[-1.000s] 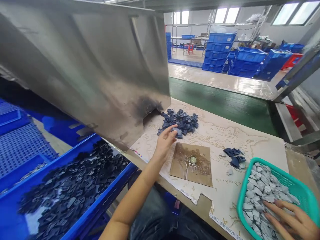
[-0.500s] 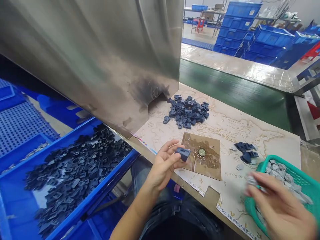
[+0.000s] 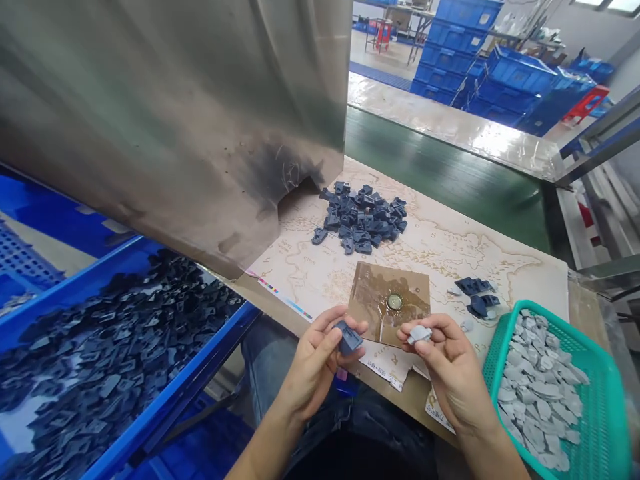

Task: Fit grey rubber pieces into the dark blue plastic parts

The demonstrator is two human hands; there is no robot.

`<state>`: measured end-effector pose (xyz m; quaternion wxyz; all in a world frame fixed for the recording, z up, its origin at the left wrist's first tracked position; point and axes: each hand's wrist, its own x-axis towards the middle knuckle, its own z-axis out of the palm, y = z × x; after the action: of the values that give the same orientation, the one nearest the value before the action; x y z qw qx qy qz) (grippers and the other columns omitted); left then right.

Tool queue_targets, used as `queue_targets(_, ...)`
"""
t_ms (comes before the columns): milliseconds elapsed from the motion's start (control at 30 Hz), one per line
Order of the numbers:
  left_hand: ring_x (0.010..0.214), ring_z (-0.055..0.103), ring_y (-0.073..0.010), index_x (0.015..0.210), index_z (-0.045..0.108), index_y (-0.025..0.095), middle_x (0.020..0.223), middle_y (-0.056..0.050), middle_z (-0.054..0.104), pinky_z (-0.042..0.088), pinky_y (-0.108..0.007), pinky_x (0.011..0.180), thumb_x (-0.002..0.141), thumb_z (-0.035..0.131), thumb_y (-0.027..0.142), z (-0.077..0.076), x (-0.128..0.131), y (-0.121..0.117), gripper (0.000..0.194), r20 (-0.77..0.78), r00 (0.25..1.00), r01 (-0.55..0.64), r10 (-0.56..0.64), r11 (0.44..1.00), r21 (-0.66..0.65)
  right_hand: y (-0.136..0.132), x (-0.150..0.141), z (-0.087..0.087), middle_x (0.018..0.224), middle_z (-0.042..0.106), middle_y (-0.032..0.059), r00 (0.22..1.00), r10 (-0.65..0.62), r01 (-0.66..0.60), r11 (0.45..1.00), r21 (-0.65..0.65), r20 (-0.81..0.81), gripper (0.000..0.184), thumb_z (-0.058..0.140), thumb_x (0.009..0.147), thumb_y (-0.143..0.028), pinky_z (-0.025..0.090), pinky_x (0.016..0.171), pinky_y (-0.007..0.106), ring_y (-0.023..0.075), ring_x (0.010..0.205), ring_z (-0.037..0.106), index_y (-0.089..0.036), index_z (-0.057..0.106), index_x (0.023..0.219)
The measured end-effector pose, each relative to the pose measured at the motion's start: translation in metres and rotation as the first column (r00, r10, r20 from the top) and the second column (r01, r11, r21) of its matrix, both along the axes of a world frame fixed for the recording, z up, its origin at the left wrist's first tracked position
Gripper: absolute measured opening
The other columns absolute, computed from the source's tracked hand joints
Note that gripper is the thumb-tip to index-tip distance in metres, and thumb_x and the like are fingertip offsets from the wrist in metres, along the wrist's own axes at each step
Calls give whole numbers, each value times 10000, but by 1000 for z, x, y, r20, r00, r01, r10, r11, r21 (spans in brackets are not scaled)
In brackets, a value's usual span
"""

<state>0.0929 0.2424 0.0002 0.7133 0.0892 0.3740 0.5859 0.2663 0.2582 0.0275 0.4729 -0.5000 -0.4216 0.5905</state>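
Note:
My left hand [image 3: 315,360] grips a dark blue moulded part [image 3: 349,338] between thumb and fingers. In my right hand [image 3: 450,357], a small grey moulded piece [image 3: 419,335] is pinched at the fingertips. The two hands are close together above the table's front edge. Beyond them lies a heap of dark blue parts [image 3: 360,220]. A brown cardboard square [image 3: 389,300] with a round metal disc [image 3: 395,302] sits just past my hands. A green plastic basket [image 3: 520,320] full of grey pieces stands to the right of my right hand.
A few dark blue and grey pieces [image 3: 475,297] lie on the printed paper sheet [image 3: 450,253] covering the table. A stainless steel hood [image 3: 150,120] overhangs the left, above a blue crate [image 3: 200,340] of dark parts. Behind is a green conveyor belt [image 3: 440,173].
My left hand has lifted the dark blue part from the heap and brought it toward my right hand. My right hand has moved out of the basket with a grey piece.

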Motion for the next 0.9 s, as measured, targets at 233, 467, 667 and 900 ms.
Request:
queue_targets(233, 510, 615, -107, 833, 649, 184, 706, -17, 699, 429, -121, 332, 555, 862, 415, -6, 2, -3, 419, -17, 1000, -1, 2, 999, 54, 4, -10, 3, 752, 682, 14, 991, -16, 13, 1000, -22, -134, 349, 732, 753, -424, 488, 437, 212, 109, 526, 579, -242, 658, 1041)
queue_targets(467, 677, 602, -119, 876, 730, 157, 838, -59, 690, 540, -176, 507, 540, 854, 429, -19, -5, 4, 450, -238, 964, -122, 119, 993, 1, 11, -17, 7, 647, 630, -14, 996, -70, 69, 997, -18, -54, 223, 696, 745, -383, 378, 377, 165, 86, 463, 516, -218, 625, 878)
queue_targets(667, 762, 632, -131, 1046, 690, 218, 905, -22, 633, 583, -205, 596, 581, 833, 414, -21, -7, 7, 525, -253, 960, -117, 117, 993, 18, 29, -2, -3, 607, 582, -5, 774, -33, -59, 991, 124, 633, 292, 541, 810, -412, 424, 481, 236, 127, 506, 519, -178, 603, 973)
queue_targets(900, 611, 637, -108, 870, 649, 170, 697, 10, 636, 545, -172, 534, 481, 889, 418, -15, -8, 11, 521, -122, 990, -76, 76, 997, 4, 42, 5, -21, 720, 674, 47, 426, -76, -329, 915, 233, 901, 240, 390, 910, -384, 477, 568, 284, 181, 582, 623, -209, 553, 887)
